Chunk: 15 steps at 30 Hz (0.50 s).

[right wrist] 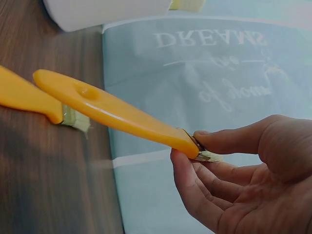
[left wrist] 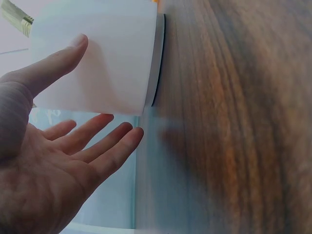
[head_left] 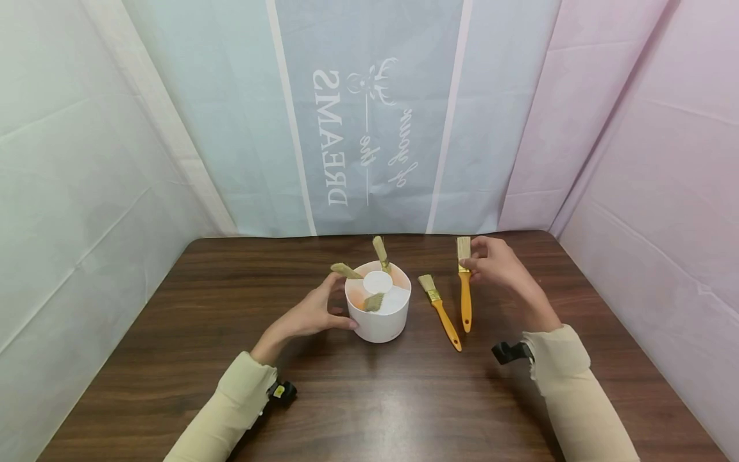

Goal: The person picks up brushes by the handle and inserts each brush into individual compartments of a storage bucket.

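My right hand [head_left: 499,263] pinches a paintbrush [head_left: 466,301] at its metal ferrule, between thumb and fingers. The brush has a yellow handle [right wrist: 117,109] pointing toward me in the head view, its pale bristles facing away. My left hand [head_left: 308,312] is at the left side of a round white divided container [head_left: 378,327], thumb at the front wall and fingers spread behind. In the left wrist view those fingers are loosely extended beside the white wall [left wrist: 117,53]. Three paintbrushes stand in the container's compartments, bristles up: left [head_left: 346,271], back [head_left: 380,249] and front [head_left: 374,302].
Another yellow-handled paintbrush [head_left: 444,321] lies on the dark wood table [head_left: 369,404] between the container and the held brush. A pale blue cloth [head_left: 369,38] with mirrored lettering hangs behind the table, with white cloth walls [head_left: 86,160] at the sides.
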{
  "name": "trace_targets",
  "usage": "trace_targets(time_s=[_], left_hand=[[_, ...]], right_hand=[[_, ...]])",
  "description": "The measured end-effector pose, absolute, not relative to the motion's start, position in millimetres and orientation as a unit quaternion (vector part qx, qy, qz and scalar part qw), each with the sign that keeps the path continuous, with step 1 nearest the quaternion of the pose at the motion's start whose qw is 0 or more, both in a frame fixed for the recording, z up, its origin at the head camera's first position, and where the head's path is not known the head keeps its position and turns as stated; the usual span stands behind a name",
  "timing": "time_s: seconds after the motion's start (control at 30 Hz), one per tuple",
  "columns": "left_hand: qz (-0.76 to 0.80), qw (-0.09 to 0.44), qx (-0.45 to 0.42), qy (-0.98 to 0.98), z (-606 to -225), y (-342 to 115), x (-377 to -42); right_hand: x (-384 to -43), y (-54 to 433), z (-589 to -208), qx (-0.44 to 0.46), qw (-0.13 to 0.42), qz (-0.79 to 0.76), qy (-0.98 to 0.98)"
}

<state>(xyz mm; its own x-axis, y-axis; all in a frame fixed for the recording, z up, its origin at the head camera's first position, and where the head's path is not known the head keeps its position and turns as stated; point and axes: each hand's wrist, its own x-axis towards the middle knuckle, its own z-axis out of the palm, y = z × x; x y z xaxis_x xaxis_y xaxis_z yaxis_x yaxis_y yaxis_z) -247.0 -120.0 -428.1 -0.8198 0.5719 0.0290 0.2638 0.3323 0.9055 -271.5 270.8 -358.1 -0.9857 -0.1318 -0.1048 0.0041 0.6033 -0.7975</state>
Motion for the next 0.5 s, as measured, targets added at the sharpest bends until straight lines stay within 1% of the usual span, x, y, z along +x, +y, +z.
trace_targets(time_s=[0.17,0.5], left_hand=[[0.513,0.149,0.260,0.804,-430,-118,-246],[0.496,0.130,0.260,0.818,-430,-112,-240]], right_hand=[[-268,268,-351,-0.037,0.069,-0.445,0.892],[-258,262,-336,-0.051,0.058,-0.439,0.895]])
